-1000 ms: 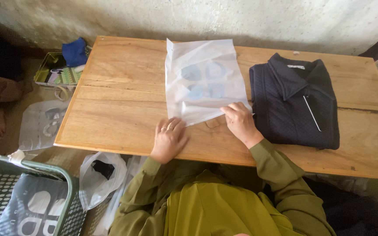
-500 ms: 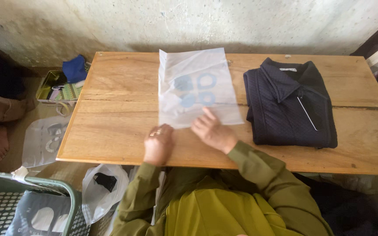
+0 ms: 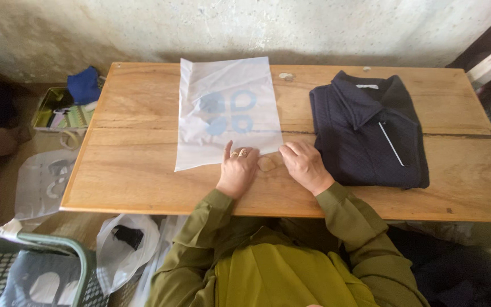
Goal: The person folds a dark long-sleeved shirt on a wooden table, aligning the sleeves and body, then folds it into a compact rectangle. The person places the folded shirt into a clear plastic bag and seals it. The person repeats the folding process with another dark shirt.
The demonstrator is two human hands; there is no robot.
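Observation:
A clear plastic bag [image 3: 223, 111] with pale blue round shapes lies flat on the wooden table [image 3: 143, 176]. My left hand [image 3: 237, 169], with rings on two fingers, presses on the bag's near edge. My right hand [image 3: 304, 164] rests with its fingers at the bag's near right corner. Whether either hand pinches the plastic I cannot tell. A folded dark navy collared shirt [image 3: 367, 133] lies on the table just right of my right hand, apart from the bag.
A rough wall [image 3: 257, 28] runs behind the table. On the floor to the left are a tray of small items [image 3: 63, 111], a blue cloth [image 3: 83, 85] and plastic bags [image 3: 44, 182]. A green-rimmed basket [image 3: 29, 267] stands at the lower left.
My left hand has moved up from the table's front edge onto the bag's near edge. My right hand shifted to the bag's near right corner. The bag lies squarer and flatter.

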